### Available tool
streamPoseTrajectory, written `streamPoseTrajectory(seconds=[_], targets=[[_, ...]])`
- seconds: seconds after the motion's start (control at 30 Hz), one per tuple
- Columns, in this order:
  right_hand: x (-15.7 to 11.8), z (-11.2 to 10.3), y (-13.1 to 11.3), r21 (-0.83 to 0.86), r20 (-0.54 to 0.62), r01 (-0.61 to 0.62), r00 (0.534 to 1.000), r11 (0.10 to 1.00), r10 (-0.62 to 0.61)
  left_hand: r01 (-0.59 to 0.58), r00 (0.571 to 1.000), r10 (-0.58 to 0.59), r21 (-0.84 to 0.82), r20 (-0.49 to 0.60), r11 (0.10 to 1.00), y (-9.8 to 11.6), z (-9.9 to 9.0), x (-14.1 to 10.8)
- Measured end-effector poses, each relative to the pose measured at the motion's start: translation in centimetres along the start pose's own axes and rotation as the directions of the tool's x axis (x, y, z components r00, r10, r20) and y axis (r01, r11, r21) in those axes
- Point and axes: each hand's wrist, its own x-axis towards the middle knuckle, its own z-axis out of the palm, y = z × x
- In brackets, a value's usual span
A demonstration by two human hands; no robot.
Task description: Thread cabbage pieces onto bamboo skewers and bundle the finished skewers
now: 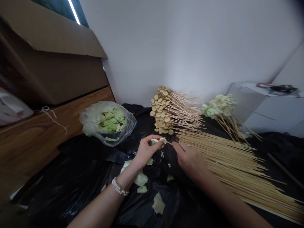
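Over black plastic [71, 196], left hand [146, 152] pinches cabbage [157, 141], right hand [190, 163] grips skewer [169, 143].

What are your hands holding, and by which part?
The left hand pinches a cabbage piece by its edge; the right hand holds a bamboo skewer by its shaft.

A plain white wall [180, 47] rises beyond the fingers [178, 147], meeting a second white wall at far right. Left of the fingers, a large cardboard box [59, 60] with a raised flap sits on a wood-grain cabinet [35, 139], and a bright strip light [74, 12] shines above it. Right of the fingers stands a white cabinet [258, 107] topped by a dark tangled cord [280, 90]. Black plastic sheeting [59, 183] covers the surface below.
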Motion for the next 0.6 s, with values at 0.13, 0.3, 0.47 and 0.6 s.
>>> streamPoseTrajectory(seconds=[0.13, 0.3, 0.47, 0.6], targets=[[-0.04, -0.13, -0.05, -0.021, -0.025, 0.020, 0.999, 1.000, -0.021, -0.141, 0.988, 0.148, 0.119, -0.051, 0.983, 0.20, 0.09, -0.09], [0.02, -0.30, -0.08, -0.060, -0.076, 0.047, 0.996, 0.997, -0.052, -0.201, 0.974, 0.222, 0.260, -0.053, 0.944, -0.21, -0.02, -0.20], [0.19, -0.87, -0.53, -0.130, -0.092, 0.075, 0.992, 0.989, -0.088, -0.203, 0.978, 0.211, 0.266, 0.001, 0.942, -0.35, -0.04, -0.18], [0.18, -0.91, -1.02, -0.115, -0.058, 0.079, 0.995, 0.990, -0.086, -0.155, 0.988, 0.153, 0.198, 0.027, 0.968, -0.50, -0.03, 0.02]])
